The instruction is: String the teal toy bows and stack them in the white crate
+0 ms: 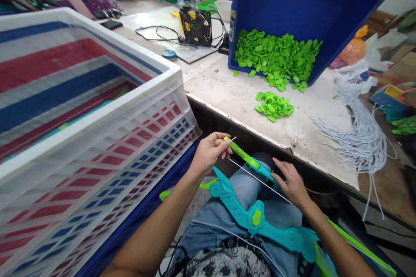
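My left hand pinches the tip of a lime-green toy bow limb, where a short end of white string sticks out. From there the string runs down to the right, past my right hand. That hand is open, its fingers apart, beside the teal part joined to the limb; whether it touches is unclear. Across my lap lies a teal bow handle with a green oval piece on it. Another lime-green limb extends beyond my right forearm, which hides part of it.
A white plastic crate with a striped lining stands at left. On the worktable, a tilted blue bin spills green pieces, with a small pile in front. White strings hang over the right edge. A black fan sits behind.
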`<state>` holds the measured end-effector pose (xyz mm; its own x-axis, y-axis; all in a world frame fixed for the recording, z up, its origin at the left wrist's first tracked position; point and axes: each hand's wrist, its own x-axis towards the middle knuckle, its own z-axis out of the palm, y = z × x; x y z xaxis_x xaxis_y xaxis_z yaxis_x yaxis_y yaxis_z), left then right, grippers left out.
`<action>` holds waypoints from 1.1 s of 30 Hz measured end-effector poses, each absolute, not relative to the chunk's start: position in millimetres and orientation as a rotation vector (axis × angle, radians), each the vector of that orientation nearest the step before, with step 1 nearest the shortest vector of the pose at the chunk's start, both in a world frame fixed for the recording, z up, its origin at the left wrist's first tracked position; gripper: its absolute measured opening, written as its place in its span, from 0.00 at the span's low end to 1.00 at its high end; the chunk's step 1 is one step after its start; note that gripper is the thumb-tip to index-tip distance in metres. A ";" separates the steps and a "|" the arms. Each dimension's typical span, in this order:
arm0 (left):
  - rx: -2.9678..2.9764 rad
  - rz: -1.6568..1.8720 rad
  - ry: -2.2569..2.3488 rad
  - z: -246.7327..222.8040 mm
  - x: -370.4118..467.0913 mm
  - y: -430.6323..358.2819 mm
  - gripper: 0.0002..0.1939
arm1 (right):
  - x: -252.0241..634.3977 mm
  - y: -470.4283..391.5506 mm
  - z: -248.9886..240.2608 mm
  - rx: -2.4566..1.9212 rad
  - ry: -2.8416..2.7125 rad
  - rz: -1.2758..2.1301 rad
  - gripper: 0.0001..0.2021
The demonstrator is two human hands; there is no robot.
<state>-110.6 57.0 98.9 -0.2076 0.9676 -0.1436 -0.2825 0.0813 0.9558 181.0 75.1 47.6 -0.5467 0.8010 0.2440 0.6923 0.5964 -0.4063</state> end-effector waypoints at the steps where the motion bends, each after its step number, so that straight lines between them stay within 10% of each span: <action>1: 0.802 1.403 1.206 98.3 -110.4 56.2 0.21 | 166.9 80.2 57.8 -1.159 -2.371 0.334 0.19; 13: 0.792 1.367 1.173 93.0 -117.7 54.4 0.23 | 36.5 139.2 107.8 -0.611 -2.343 0.793 0.08; 26: 1.289 1.493 1.505 66.7 -92.4 61.2 0.07 | 55.1 228.0 121.4 -1.153 -1.882 0.258 0.06; 33: 0.797 1.343 1.167 79.0 -97.8 97.3 0.15 | 25.2 128.4 99.1 -0.840 -1.857 0.675 0.05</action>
<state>-97.8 97.3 79.0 -0.1410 0.9753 -0.1700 -0.3045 0.1207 0.9448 25.2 128.4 99.1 -0.3084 0.7866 0.5348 0.2592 0.6105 -0.7484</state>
